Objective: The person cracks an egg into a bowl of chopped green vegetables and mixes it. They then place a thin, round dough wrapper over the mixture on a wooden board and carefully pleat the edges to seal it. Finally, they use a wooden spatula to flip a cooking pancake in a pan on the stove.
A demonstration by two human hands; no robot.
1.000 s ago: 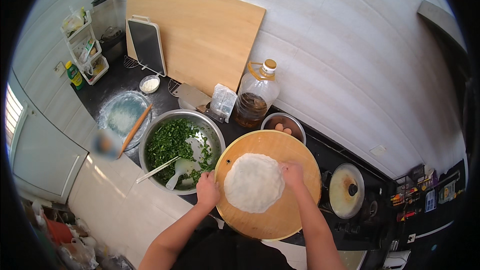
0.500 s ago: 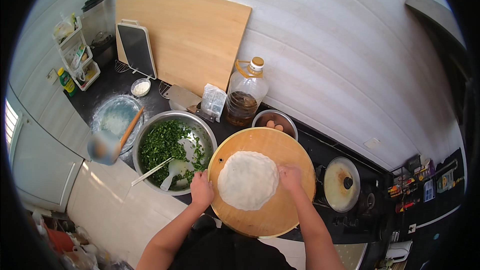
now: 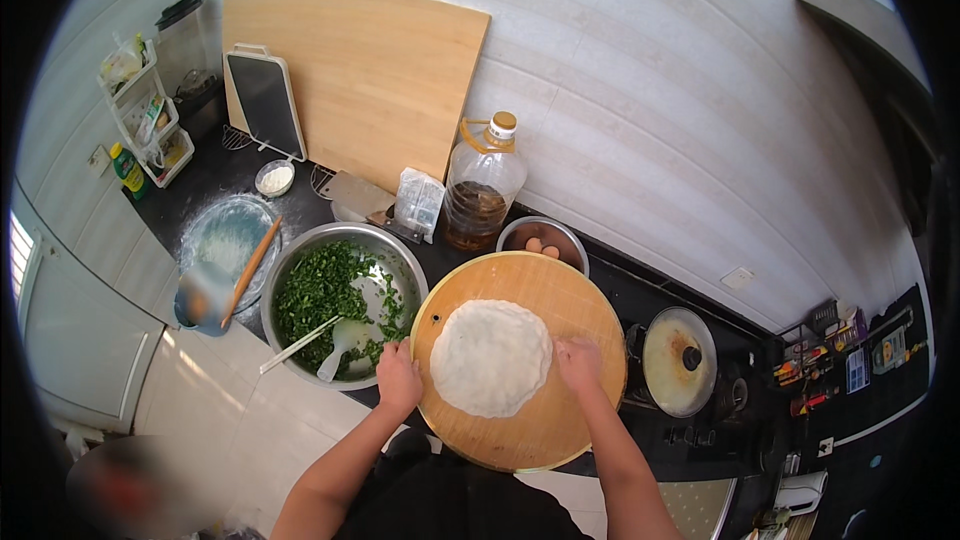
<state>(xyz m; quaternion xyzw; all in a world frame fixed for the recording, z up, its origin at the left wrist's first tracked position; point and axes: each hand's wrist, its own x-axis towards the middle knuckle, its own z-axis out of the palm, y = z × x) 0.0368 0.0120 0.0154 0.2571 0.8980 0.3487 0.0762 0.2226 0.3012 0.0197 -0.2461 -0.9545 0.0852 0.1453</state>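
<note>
The person's left hand (image 3: pixel 399 377) is grasping the left edge of a round wooden board (image 3: pixel 588 430), while the right hand (image 3: pixel 579 364) is curling at the right rim of a flat dough round (image 3: pixel 490 358) — whether it is pinching the dough, one cannot tell. The dough is lying left of the board's centre; the board is reaching past the worktop's (image 3: pixel 210 172) front edge — beside a steel basin (image 3: pixel 398 262).

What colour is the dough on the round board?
The dough is off-white, best seen in the head view.
</note>
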